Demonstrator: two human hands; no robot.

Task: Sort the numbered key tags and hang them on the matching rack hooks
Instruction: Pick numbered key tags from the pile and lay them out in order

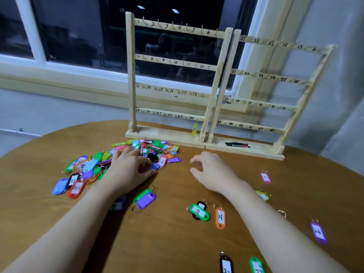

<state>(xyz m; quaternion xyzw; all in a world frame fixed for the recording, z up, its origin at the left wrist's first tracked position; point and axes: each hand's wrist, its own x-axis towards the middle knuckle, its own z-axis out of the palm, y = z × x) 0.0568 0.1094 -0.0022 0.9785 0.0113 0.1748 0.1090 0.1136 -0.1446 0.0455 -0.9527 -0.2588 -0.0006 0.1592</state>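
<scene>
A heap of coloured numbered key tags lies on the brown table in front of two wooden racks. The left rack carries hooks 1 to 24, the right rack hooks 25 to 48. One yellow tag hangs near hook 24. My left hand rests on the heap, its fingers touching a blue tag. My right hand hovers over bare table right of the heap, fingers loosely curled, holding nothing. Single tags lie apart: green 20, orange 21, purple 26, pink.
A dark flat object lies on the right rack's base. More tags sit at the near edge: a black one and a green one. A purple and green pair lies between my arms. A window is behind the racks.
</scene>
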